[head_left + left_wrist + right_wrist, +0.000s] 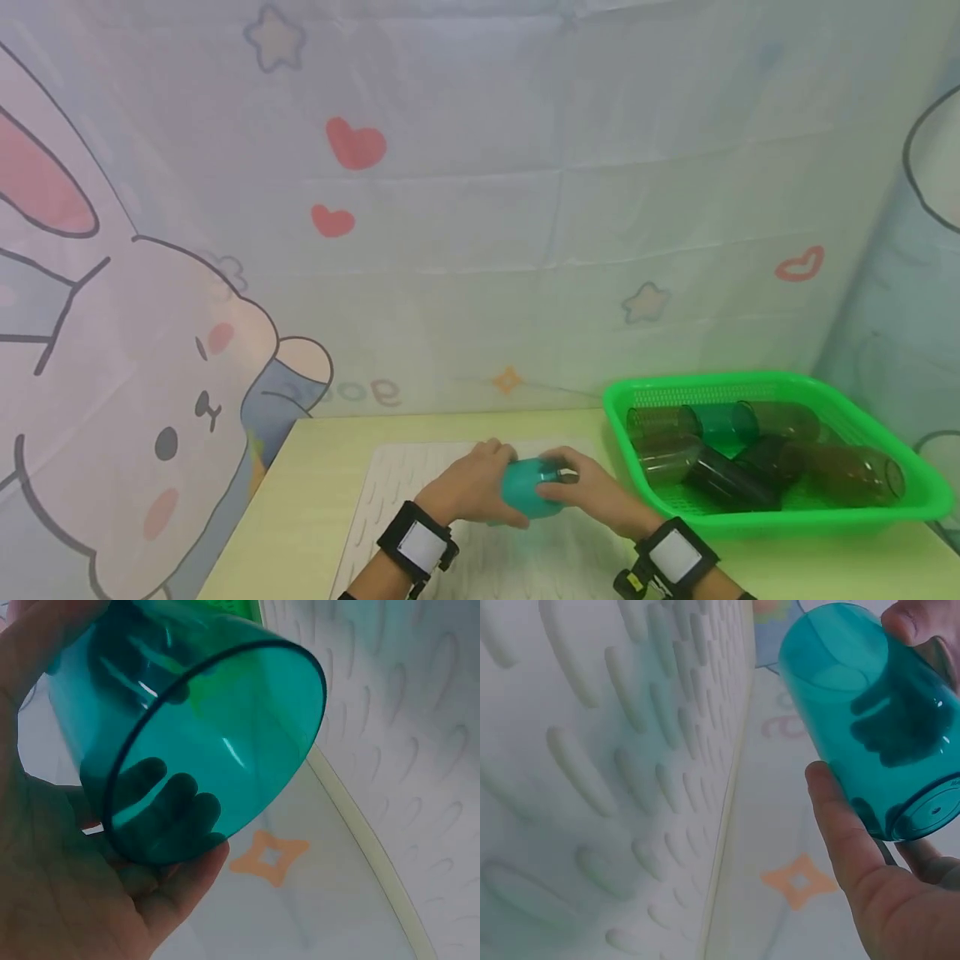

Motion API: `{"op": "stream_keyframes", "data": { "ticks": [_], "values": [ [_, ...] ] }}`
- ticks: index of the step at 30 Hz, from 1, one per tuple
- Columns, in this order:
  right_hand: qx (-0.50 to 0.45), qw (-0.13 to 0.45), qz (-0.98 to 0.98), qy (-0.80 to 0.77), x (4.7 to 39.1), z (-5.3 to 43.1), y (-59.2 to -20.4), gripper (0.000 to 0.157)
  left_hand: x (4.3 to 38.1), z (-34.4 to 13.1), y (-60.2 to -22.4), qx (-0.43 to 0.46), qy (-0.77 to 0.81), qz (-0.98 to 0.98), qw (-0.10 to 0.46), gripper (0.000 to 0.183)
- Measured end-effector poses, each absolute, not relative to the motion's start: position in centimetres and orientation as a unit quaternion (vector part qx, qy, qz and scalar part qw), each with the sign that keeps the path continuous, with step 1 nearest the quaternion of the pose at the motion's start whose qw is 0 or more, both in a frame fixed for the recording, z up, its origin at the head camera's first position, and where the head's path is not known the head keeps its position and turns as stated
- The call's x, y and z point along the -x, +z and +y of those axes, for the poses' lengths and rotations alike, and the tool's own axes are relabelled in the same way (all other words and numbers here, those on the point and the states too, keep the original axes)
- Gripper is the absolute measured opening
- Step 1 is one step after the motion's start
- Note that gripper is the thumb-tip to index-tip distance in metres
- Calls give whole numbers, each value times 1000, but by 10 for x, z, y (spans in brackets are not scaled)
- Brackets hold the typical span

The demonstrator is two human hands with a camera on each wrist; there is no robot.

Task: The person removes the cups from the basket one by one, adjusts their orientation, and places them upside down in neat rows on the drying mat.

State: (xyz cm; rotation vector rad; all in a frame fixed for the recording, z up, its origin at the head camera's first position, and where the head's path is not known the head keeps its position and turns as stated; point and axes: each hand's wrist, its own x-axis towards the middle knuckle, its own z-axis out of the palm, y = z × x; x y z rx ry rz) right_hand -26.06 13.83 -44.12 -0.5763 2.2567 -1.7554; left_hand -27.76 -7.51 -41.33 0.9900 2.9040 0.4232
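A clear teal plastic cup (527, 487) is held tilted on its side between both hands, above the white ridged mat. My left hand (474, 485) grips it around the mouth end, and in the left wrist view the cup's open rim (319, 712) faces the palm. Fingers show darkly through the wall. On the other side my right hand (596, 490) holds the cup near its base, with fingers curled about it. The round base (934, 811) shows in the right wrist view.
A green plastic basket (780, 523) stands at the right of the table, holding several transparent cups in brown, dark and teal, lying on their sides. The white mat (390, 475) lies on the pale yellow table (300, 500). Behind hangs a printed cloth (480, 250).
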Motion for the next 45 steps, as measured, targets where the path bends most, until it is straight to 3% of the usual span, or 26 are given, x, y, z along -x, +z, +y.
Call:
{"op": "stream_keyframes", "data": {
  "ticks": [15, 27, 45],
  "values": [
    [221, 131, 771, -582, 264, 140, -441, 52, 288, -79, -427, -343, 128, 930, -13, 71],
    [160, 76, 858, -483, 259, 145, -425, 58, 301, -108, -433, -277, 211, 937, -32, 80],
    [198, 64, 879, -428, 258, 154, -442, 51, 327, -155, -445, -187, 269, 940, -96, 79]
  ]
}}
